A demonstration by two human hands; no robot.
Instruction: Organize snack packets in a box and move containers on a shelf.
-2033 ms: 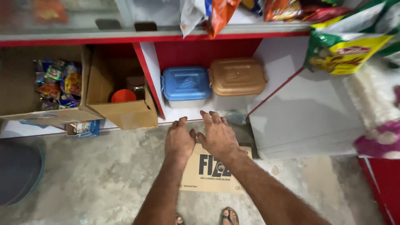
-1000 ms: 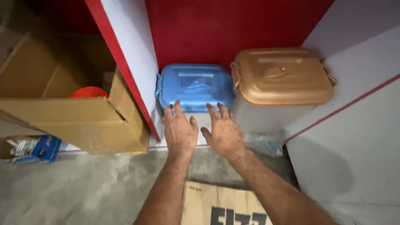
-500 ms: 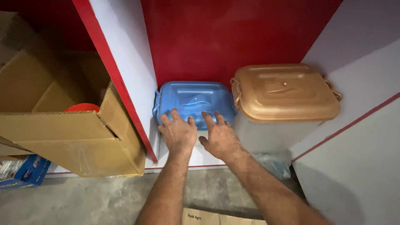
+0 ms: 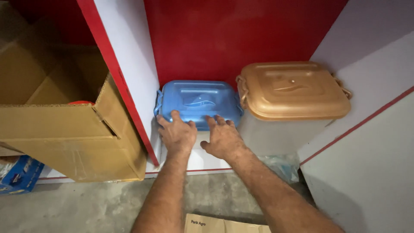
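You are pressing your left hand (image 4: 177, 134) and right hand (image 4: 222, 139) against the front of the blue lidded container (image 4: 197, 103), fingers spread, each grip wide and not closed, as it is sitting on the low shelf (image 4: 202, 160) beside the tan-lidded container (image 4: 293, 92).

Blue box (image 4: 198, 101): front wall hidden behind left hand (image 4: 177, 134) and right hand (image 4: 222, 139), so can't tell grip. Red thing (image 4: 79, 103) at 9 o'clock mostly buried in cardboard box (image 4: 64, 138). Flat cardboard (image 4: 224, 224) at 6 o'clock cut off by edge. Blue packet (image 4: 19, 174) at 8 o'clock cropped too.
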